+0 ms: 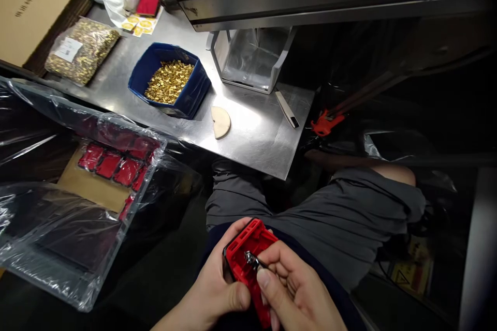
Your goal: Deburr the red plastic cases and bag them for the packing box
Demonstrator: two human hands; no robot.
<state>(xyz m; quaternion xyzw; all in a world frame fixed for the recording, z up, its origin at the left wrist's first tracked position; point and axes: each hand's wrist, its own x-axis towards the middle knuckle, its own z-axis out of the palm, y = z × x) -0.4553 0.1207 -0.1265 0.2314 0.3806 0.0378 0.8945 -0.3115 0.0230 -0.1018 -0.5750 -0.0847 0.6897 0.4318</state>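
Note:
My left hand (pixel 219 282) is closed around a red plastic housing (pixel 248 256), held over my lap at the bottom centre. My right hand (pixel 293 289) pinches a small shiny metal part (pixel 250 259) and presses it into the open face of the housing. Both hands touch the housing. On the steel table (pixel 252 139) above, a blue bin (pixel 171 80) holds many small brass pieces.
A plastic-lined carton (pixel 77 196) with several red housings sits at the left. A bag of brass parts (pixel 81 49), a clear stand (pixel 252 59), a tan semicircular piece (pixel 220 121), a white knife (pixel 286 108) and an orange-handled tool (pixel 326 121) lie around the table.

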